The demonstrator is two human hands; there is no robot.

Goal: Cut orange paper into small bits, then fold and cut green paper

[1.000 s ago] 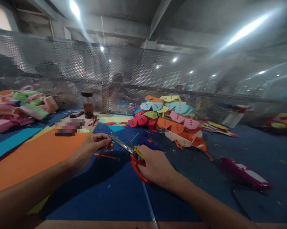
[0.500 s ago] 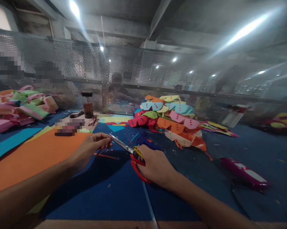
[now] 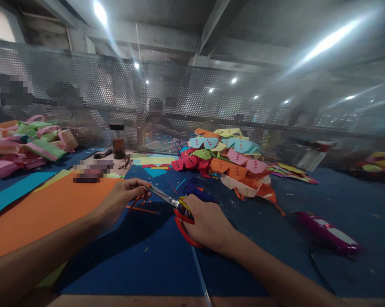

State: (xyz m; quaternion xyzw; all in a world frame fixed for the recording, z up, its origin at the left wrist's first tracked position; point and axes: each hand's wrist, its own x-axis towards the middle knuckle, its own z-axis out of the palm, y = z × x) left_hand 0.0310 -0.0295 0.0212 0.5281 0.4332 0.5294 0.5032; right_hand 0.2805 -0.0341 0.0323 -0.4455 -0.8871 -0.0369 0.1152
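Observation:
My right hand point(image 3: 208, 221) is wrapped round the handles of a pair of scissors point(image 3: 166, 198), which have red and yellow grips. The metal blades point left and away, with their tips at the fingers of my left hand point(image 3: 131, 192). That hand is closed in a pinch on a thin orange paper strip point(image 3: 134, 204), which hangs below the fingers; its upper part is hidden. Beneath, another narrow orange strip point(image 3: 144, 209) lies on the blue table surface point(image 3: 131, 264) among small paper scraps. A dark blue object point(image 3: 195, 189) lies just behind the scissors.
Orange sheets point(image 3: 58, 204) and a blue sheet point(image 3: 13, 192) cover the left side. Folded coloured paper pieces point(image 3: 233, 162) are heaped at centre right, more point(image 3: 35, 143) at far left. A jar point(image 3: 118, 143) stands near the perforated screen point(image 3: 122, 94). A purple device point(image 3: 328, 232) lies right.
The tips of the scissors have dipped slightly beside my left fingers. Both hands stay in nearly the same place.

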